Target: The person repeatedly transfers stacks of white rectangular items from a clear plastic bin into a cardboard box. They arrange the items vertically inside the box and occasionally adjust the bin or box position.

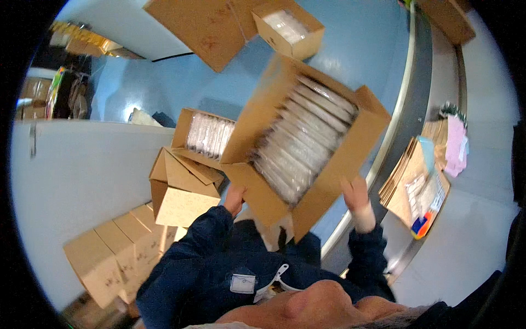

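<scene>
A large open cardboard box (pixel 345 154) is tilted in front of my torso, its flaps spread. Inside stands a row of several clear plastic-wrapped packs (pixel 302 137). My left hand (pixel 235 200) grips the box at its near left corner, with part of the fingers hidden by the cardboard. On the opposite side, my right hand (pixel 356 194) holds the right flap or wall; it is blurred and its fingertips are hard to make out.
At left, a second open box (pixel 181 129) holds similar packs, beside a part-folded box (pixel 187 205) and a row of closed cartons (pixel 111 246). Another filled box (pixel 283 43) sits ahead on the blue floor (pixel 353 41). Flattened cardboard (pixel 396 181) lies right, past a pale raised edge (pixel 390 135).
</scene>
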A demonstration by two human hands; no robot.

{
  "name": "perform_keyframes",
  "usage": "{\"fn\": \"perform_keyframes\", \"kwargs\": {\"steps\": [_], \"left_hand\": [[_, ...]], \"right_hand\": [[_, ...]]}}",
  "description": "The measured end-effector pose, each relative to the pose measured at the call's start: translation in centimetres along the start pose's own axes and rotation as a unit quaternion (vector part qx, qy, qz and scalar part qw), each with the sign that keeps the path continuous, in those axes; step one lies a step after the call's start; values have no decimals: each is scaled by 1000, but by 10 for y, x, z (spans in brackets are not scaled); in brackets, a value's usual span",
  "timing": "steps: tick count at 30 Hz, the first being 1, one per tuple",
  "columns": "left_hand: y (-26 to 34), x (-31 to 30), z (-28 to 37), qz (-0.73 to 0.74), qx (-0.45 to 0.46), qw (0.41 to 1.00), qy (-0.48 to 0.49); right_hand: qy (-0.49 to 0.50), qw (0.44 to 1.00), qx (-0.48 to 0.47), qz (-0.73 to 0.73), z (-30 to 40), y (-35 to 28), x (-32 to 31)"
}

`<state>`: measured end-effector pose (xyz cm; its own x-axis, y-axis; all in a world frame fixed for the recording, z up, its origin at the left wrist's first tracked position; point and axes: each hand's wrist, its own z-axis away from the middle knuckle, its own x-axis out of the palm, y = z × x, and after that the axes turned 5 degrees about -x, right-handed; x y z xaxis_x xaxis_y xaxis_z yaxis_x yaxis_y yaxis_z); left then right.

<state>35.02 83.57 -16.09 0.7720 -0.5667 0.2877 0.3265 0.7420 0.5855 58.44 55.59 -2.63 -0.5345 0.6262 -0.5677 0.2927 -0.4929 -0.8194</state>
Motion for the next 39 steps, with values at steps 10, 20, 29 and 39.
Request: {"fn": "perform_keyframes", "kwargs": {"steps": [10,20,29,39], "left_hand": [[46,33,-244,200,-111,972,54],[52,36,-429,-23,-127,992,1],[40,25,-523,59,-217,974,16],[89,213,-550,264,-229,936,-33]], "right_hand": [[-135,972,-37,186,-395,1,131],[-143,979,-71,129,-559,117,323],[-94,987,101,-81,-487,247,286],[202,776,506,319,-134,475,71]]}}
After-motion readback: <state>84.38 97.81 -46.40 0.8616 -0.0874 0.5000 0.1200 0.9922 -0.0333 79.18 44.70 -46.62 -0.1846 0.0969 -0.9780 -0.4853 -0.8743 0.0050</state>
